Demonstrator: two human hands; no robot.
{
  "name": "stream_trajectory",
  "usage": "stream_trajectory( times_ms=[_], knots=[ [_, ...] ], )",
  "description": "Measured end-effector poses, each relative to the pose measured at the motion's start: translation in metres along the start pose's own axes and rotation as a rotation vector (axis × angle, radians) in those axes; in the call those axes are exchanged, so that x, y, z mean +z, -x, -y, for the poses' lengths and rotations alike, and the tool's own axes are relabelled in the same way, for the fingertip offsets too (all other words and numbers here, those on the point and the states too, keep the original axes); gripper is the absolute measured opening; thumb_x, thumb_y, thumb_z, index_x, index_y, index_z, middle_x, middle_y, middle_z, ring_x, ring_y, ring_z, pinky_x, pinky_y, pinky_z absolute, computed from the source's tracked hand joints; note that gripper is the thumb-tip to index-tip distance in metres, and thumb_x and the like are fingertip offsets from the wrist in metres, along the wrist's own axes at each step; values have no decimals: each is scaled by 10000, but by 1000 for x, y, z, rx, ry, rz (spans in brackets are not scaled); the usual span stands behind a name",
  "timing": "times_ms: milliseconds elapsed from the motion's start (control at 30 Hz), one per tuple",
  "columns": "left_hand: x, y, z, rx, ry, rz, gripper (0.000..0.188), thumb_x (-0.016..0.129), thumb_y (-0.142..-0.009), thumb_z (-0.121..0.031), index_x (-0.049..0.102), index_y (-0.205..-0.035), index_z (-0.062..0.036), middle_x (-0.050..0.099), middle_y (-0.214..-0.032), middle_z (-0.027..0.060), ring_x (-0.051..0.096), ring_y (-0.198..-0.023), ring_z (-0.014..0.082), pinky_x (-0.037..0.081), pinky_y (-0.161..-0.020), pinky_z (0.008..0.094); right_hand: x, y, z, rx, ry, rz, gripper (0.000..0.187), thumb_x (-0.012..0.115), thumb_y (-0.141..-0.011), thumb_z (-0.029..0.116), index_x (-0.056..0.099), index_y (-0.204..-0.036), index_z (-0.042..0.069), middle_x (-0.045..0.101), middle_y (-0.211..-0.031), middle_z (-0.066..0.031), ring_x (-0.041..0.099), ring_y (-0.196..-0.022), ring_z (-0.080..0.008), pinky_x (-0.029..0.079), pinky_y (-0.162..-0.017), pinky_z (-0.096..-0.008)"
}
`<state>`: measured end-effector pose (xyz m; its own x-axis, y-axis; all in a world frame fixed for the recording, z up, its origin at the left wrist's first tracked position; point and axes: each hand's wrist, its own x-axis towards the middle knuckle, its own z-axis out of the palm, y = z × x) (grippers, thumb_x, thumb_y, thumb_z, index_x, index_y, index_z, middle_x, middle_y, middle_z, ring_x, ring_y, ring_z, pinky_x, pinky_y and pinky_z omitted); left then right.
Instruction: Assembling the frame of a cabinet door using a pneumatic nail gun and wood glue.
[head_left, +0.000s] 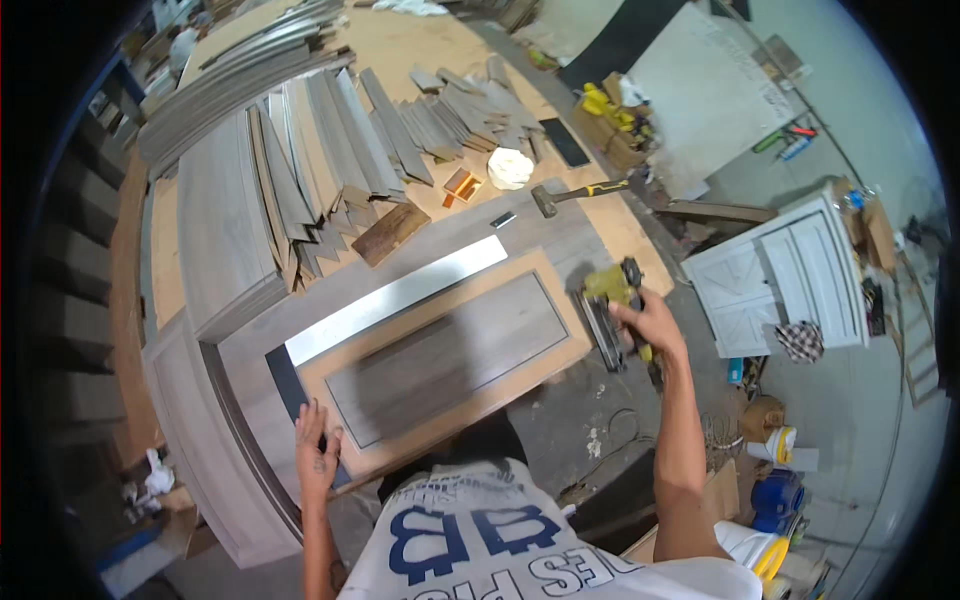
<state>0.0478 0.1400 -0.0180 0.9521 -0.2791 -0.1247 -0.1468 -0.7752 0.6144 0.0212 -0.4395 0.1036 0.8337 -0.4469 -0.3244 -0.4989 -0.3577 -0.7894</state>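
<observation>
A framed wooden panel (450, 345), perhaps a cabinet door, lies in front of me with a pale frame around a grey-brown centre. My left hand (316, 455) rests at its near left corner, fingers apart, holding nothing. Off the panel's right end, my right hand (652, 325) grips a yellow-green nail gun (612, 295) by its handle. The gun is apart from the panel. Along the panel's far side runs a shiny metal strip (400, 298), and a dark strip (283, 385) shows beside the left end.
Beyond the panel are a hammer (575, 195), a wood block (391, 234), a small box (463, 186), a white roll (510, 168) and a phone-like dark slab (565, 142). Stacked grey boards (225, 220) fill the far left. A white cabinet (780, 275) stands at right.
</observation>
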Motion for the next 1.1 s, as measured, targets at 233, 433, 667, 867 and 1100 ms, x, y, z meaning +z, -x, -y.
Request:
stream_trajectory(
  times_ms=[233,433,667,867,1100],
  knots=[
    [49,22,-60,-474,6,-459,550,587,-980,-308,511,-1346,95,418,-1498,245,430,-1369,376,336,-1111,389,-14,-152,-84,-293,538,-111,369,713,-852,256,658,-1050,-51,670,-849,-212,654,-783,-362,518,-732,-411],
    [56,47,-84,-584,61,-634,537,613,-967,-295,536,-1309,112,503,-1404,283,482,-1318,377,354,-1099,397,87,-186,-11,-435,47,-122,295,658,-884,178,628,-1094,-27,651,-989,-222,620,-972,-400,489,-860,-460],
    [72,39,-123,-602,272,-650,454,605,-965,-199,548,-1301,101,587,-1313,243,603,-1160,313,467,-977,372,137,-315,61,-236,617,-140,434,722,-787,219,631,-1135,-24,668,-1065,-245,619,-1040,-425,417,-1001,-481],
    [120,88,-128,-596,468,-892,446,605,-973,-190,547,-1324,79,652,-1207,218,638,-1062,249,501,-915,339,147,-320,79,-504,431,-139,356,737,-718,209,710,-991,-19,706,-940,-247,681,-923,-405,522,-823,-464],
    [128,162,-93,-581,626,-1049,379,570,-1000,-170,577,-1290,75,671,-1172,200,645,-1023,216,513,-882,327,59,-177,206,-701,-122,402,325,672,-825,197,668,-1069,-17,696,-988,-90,642,-910,-195,510,-813,-335]
  ],
)
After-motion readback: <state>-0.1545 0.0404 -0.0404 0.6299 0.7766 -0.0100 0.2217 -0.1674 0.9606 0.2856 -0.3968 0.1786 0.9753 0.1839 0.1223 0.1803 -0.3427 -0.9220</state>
